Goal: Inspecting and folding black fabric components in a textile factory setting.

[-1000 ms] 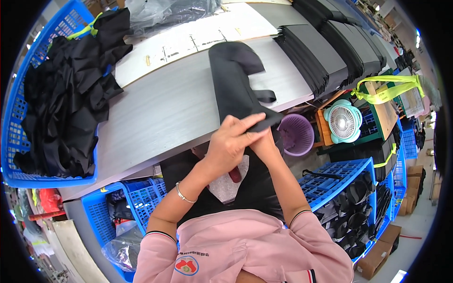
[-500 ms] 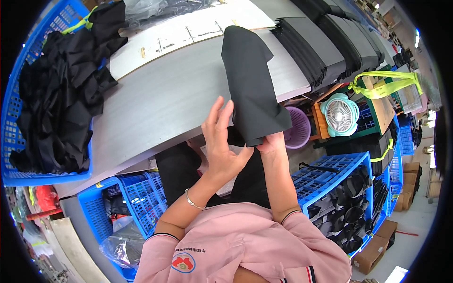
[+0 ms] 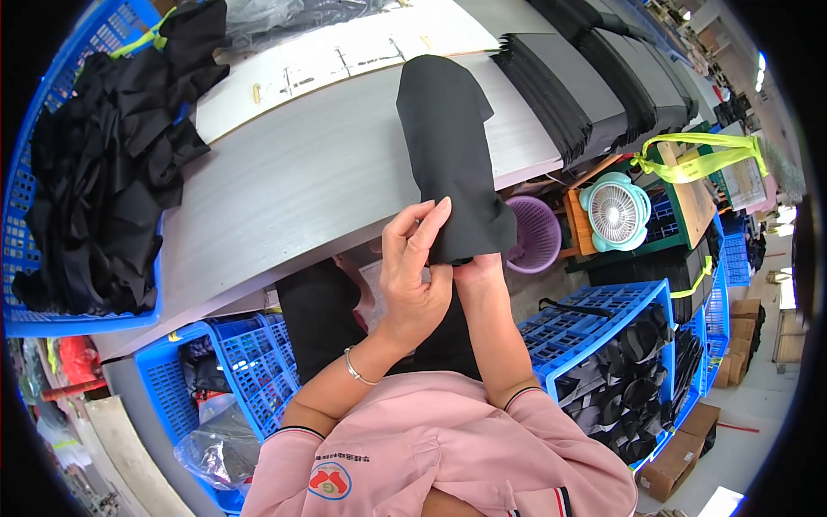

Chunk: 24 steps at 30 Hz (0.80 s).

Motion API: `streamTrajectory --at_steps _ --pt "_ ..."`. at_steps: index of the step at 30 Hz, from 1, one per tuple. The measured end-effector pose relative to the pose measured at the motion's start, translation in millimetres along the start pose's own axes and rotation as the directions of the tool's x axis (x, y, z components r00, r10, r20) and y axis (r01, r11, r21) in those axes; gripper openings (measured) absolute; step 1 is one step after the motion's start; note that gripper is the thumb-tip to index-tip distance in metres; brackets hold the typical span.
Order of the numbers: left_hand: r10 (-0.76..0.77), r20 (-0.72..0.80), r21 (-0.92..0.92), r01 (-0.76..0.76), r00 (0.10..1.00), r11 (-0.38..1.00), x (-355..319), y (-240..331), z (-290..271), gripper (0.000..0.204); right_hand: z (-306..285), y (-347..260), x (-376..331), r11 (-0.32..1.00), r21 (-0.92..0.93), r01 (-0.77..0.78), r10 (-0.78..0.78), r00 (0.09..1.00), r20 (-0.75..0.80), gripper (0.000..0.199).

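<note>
A long black fabric piece (image 3: 450, 146), rounded at its far end and open like a sleeve at the near end, stands out over the front edge of the grey table. My right hand (image 3: 480, 267) goes into its near opening, and the cloth covers the fingers. At the lower left edge of the cloth, my left hand (image 3: 418, 274) pinches the fabric, fingers on top and thumb below. A bracelet (image 3: 355, 369) circles my left wrist.
Crumpled black cloth (image 3: 112, 172) fills a blue basket (image 3: 86, 326) on the left. Stacks of flat black pieces (image 3: 560, 90) lie at the table's far right. Past the table edge are a purple bin (image 3: 536, 234), a teal fan (image 3: 615, 213) and a blue crate (image 3: 594, 323) of black pieces.
My left hand has moved in from beside the cloth and now closes on its near left edge. The fabric and my right hand have shifted slightly left.
</note>
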<state>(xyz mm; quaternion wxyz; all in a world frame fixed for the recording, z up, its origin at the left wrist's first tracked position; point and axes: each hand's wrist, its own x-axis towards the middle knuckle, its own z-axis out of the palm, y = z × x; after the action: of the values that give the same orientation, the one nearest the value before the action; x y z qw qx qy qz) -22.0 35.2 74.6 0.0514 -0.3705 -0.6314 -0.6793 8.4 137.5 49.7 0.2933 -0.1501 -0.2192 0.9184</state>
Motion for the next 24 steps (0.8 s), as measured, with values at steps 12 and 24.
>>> streamTrajectory --at_steps 12,24 --pt "-0.043 -0.01 0.034 0.043 0.999 0.999 4.8 -5.8 -16.2 0.07 -6.2 12.8 6.0 0.993 -0.108 0.042 -0.04 0.999 0.02 0.032" --pt "-0.443 -0.013 -0.11 0.439 0.896 0.892 -25.5 -46.0 -42.2 0.051 -18.7 26.7 17.2 0.13 -0.918 0.373 -0.28 0.902 0.327 0.04"
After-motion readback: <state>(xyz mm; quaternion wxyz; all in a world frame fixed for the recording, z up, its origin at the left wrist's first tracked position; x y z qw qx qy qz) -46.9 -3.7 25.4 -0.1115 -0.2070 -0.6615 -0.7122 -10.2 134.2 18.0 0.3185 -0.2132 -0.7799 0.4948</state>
